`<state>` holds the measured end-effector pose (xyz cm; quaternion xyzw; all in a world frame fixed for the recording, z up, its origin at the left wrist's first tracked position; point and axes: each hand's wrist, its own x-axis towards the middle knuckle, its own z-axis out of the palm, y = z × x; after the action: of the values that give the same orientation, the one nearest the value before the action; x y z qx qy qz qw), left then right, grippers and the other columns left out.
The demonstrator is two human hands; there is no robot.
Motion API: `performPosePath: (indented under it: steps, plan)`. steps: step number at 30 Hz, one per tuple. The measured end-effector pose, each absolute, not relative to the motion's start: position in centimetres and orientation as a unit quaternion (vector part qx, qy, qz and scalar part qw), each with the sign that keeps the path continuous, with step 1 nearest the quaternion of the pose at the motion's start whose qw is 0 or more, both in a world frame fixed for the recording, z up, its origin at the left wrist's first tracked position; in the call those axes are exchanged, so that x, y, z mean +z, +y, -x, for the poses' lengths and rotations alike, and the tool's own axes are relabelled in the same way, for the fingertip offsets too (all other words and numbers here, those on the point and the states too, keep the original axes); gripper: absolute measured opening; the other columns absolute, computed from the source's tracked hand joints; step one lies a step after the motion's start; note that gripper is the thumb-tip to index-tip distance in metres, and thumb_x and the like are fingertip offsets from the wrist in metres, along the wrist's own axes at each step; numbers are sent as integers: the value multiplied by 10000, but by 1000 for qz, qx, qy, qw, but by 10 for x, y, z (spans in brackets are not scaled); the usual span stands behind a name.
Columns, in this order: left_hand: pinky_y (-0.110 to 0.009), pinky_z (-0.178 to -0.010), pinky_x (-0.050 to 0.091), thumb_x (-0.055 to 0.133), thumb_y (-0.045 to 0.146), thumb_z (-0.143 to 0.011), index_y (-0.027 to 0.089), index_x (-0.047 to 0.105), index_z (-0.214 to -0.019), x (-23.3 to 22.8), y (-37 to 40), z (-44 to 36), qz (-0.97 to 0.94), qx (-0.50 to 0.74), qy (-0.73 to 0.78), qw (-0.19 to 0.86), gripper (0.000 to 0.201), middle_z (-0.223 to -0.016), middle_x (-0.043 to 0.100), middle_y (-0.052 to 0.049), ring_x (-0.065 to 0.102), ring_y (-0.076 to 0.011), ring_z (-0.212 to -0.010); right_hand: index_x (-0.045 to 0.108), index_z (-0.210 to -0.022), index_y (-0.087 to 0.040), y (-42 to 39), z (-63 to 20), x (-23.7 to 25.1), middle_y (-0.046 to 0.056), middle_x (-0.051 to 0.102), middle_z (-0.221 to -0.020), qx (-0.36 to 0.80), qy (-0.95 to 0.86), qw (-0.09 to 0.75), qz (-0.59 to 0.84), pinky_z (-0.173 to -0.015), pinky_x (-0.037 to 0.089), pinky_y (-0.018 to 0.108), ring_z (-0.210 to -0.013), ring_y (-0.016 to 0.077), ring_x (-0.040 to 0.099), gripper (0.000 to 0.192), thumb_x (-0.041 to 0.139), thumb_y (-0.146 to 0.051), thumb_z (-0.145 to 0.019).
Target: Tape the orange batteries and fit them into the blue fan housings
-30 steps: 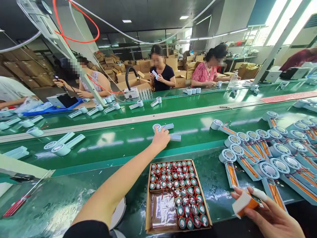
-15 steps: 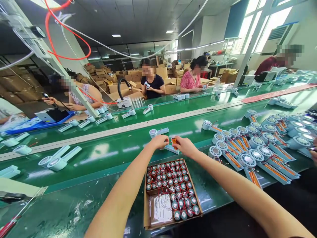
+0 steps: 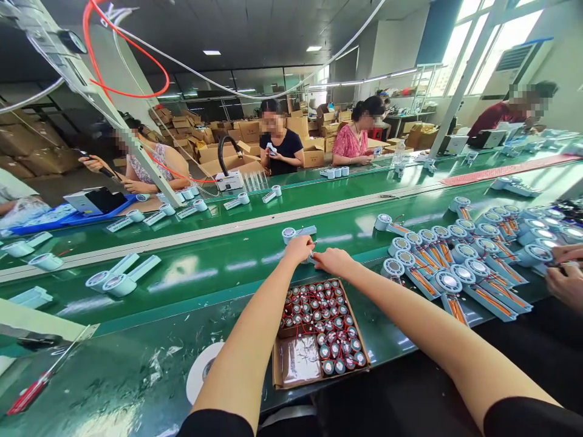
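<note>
Working a small part [image 3: 311, 258] pinched between both sets of fingers, just past the far edge of the cell box [image 3: 319, 331] on the green worktop [image 3: 182, 273]. Left hand [image 3: 298, 249] and right hand [image 3: 334, 262] both clenched on it, fingertips meeting; part mostly hidden. Keep wrists low, grip steady, and don't knock the fan [image 3: 296, 233] just beyond your fingers.

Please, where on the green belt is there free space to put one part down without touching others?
Bare belt lies between the pale fan shells at left and both hands. The right side is crowded with open fan housings; the cardboard tray fills the near edge.
</note>
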<state>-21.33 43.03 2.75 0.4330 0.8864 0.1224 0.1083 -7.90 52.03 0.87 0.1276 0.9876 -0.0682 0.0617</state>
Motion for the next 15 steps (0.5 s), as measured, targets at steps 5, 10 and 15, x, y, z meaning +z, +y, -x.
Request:
performPosePath:
  steps: [5,10,15]
  plan:
    - [-455,-984,574,634,379,-989,161,663,-1195,39,430,196,-439,197,870,112,301,-1227,686,-94,670,-214,-1102,646,-1317,-170,520,87,11,113,683,-1219,-57,987,94,-116,-977,562,503,-1090,269,679,434,623,-507,-1044]
    - [-352,-1150,478,605,275,-966,239,600,-1364,53,346,175,-470,300,826,81,400,-1380,676,-59,630,-185,-1279,712,-1190,-174,559,66,5,80,718,-1172,-88,991,48,-94,-1007,535,463,-1111,252,674,221,655,-315,-1029]
    - [-388,-916,632,565,481,-958,339,766,-986,27,156,155,-458,305,834,-46,248,-1112,792,14,754,-230,-997,741,-1165,-142,598,34,7,146,693,-1291,-136,970,-90,-179,-1084,451,378,-1244,267,615,281,540,-76,-979]
